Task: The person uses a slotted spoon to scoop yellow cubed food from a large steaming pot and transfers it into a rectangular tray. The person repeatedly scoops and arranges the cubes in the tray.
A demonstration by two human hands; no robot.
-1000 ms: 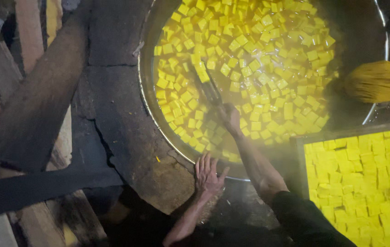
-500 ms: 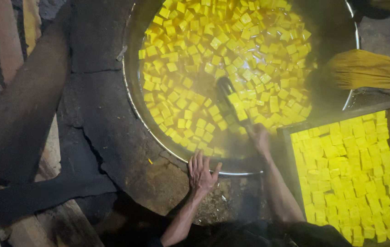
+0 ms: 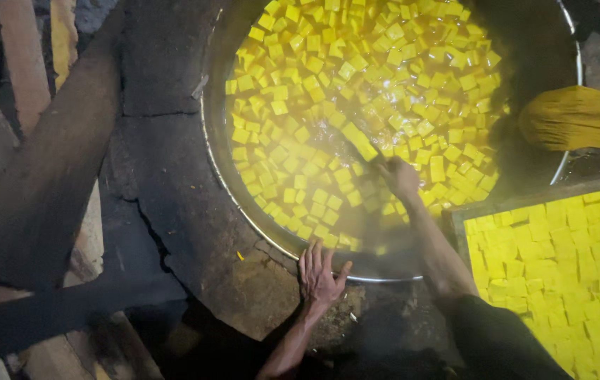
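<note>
Stirring tool point(image 3: 360, 143) was held closed in the right hand point(image 3: 400, 177), long axis running toward 10 o'clock into the wok point(image 3: 217, 162) of yellow cubes point(image 3: 300, 84) | left hand point(image 3: 319, 273) was spread open, flat at the rim, 6 o'clock.

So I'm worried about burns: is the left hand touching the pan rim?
Touching. The head view shows the left hand spread flat on the dark ledge, its fingertips resting right against the pan rim.

Bright yellow cubes point(image 3: 328, 77) float in a silver-rimmed pan point(image 3: 217, 169) on cracked dark-brown stone point(image 3: 166, 211).
</note>
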